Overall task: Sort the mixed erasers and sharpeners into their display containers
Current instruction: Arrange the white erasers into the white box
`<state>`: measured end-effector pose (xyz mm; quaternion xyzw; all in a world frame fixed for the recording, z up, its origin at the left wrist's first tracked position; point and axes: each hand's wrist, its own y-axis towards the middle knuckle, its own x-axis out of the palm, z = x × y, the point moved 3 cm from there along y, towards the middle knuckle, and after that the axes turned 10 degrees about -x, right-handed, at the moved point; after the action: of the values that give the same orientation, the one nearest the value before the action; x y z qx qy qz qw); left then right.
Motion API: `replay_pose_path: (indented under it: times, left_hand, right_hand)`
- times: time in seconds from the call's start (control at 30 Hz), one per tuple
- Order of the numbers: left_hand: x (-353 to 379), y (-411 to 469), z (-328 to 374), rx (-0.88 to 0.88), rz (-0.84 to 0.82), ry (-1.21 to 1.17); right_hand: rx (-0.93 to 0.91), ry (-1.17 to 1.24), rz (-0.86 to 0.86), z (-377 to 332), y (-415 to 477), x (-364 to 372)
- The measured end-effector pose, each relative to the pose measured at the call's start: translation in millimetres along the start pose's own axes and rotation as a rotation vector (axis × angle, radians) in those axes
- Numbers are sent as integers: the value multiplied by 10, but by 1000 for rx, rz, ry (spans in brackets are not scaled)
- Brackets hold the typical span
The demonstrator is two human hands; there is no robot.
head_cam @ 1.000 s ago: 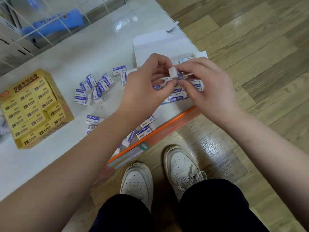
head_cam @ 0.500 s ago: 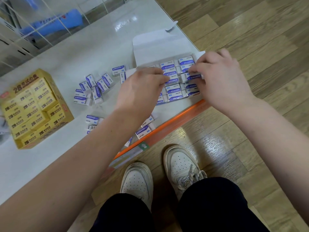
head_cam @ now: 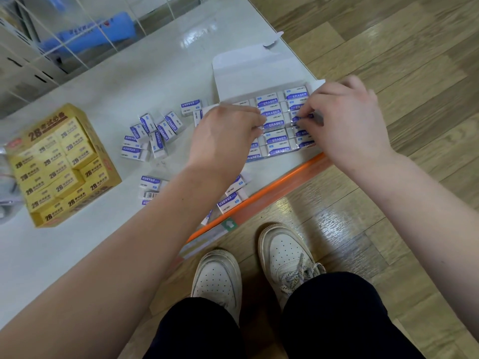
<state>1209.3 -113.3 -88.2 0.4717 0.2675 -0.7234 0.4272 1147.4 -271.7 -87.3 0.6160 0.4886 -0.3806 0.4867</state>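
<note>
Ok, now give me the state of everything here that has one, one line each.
White cardboard display box: lid flap open, eraser rows inside.
Blue-and-white wrapped erasers in it: flat, in rows, labels up.
Loose blue-and-white erasers: scattered on the white table, unsorted.
Yellow cardboard box: open, packed with yellow 2B packs.
Left hand: fingers curled onto boxed erasers, grip hidden.
Right hand: fingers on boxed erasers, grip unclear.

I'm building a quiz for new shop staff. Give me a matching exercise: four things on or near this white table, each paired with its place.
1 yellow cardboard box
2 white open-lidded cardboard box
3 loose blue-and-white erasers
4 white sneakers

a wooden floor
b far left of table
c between the boxes
d right end of table

Pairs: 1-b, 2-d, 3-c, 4-a
</note>
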Motion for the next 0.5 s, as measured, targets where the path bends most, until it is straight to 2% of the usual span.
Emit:
replay_pose_path:
  times: [0.17,0.3,0.33,0.43,0.5]
  left_hand:
    - [53,-20,0,-52,-10,84]
    - [59,-77,0,72,92,184]
    - [52,-59,-5,104,61,180]
    - [-57,-8,-46,18,-91,22]
    - [-179,-24,-110,-7,-82,-102]
  right_hand:
    - [34,102,16,-5,6,60]
    - [40,70,-39,-56,5,36]
    - [26,47,-56,-85,12,30]
    - [-34,107,-20,-243,66,17]
    - [-70,228,32,-368,99,21]
